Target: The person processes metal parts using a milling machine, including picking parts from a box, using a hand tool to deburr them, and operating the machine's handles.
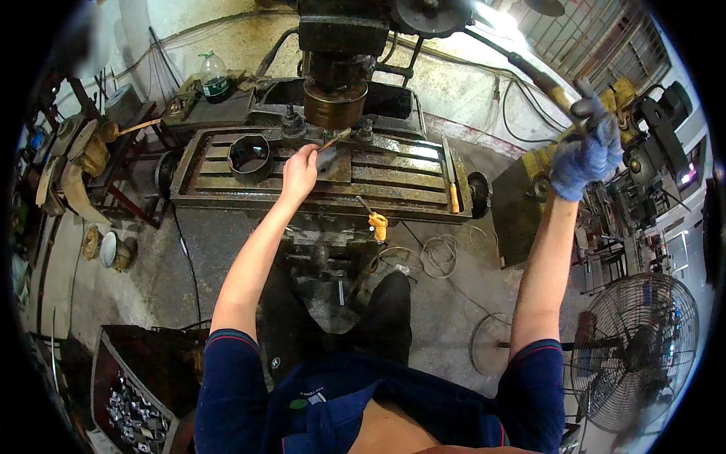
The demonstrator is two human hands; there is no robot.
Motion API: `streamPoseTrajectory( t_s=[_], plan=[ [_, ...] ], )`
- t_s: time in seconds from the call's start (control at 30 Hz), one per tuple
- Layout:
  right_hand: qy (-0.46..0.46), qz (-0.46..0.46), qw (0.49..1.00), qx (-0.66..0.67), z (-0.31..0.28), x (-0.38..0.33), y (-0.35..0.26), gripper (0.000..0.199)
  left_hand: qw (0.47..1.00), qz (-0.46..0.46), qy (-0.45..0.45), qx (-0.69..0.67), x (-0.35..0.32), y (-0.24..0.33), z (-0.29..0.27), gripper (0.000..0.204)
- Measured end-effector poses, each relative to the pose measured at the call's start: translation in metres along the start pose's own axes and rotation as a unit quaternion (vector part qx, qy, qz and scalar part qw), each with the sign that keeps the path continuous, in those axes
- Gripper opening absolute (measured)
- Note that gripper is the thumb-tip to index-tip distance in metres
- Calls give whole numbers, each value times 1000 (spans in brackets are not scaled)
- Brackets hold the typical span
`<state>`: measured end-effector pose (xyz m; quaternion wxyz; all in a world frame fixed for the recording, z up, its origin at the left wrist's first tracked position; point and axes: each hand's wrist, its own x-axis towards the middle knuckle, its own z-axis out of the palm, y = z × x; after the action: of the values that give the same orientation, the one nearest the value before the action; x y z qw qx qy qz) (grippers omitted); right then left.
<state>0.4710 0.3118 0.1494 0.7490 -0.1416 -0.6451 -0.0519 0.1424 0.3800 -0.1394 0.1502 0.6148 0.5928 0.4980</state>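
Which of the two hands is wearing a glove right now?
The right hand, raised on the long machine lever, wears a blue glove. The left hand, holding a small brush over the machine table, is bare.

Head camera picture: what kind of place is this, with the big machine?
Most likely a metalworking shop. A heavy drill or milling machine stands over a slotted, oily work table with a metal ring on it, and a big floor fan stands nearby.

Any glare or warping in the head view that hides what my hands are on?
Head view: bright glare at top right above the lever's far end; edges bend near the rim; the left hand with a brush over the machine table reads clearly; the gloved right hand on the lever looks slightly smeared.
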Motion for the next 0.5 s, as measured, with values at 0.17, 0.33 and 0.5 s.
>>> streamPoseTrajectory(
  t_s=[0.17,0.33,0.5],
  plan=[
    [-65,-131,983,-113,-13,58,12,17,999,-2,30,18,8,-8,8,21],
    [-69,-349,859,-368,-14,105,37,19,996,-43,49,56,9,-17,-9,21],
    [-115,-198,912,-342,-23,125,43,26,995,-30,83,50,3,-12,-25,21]
  ],
)
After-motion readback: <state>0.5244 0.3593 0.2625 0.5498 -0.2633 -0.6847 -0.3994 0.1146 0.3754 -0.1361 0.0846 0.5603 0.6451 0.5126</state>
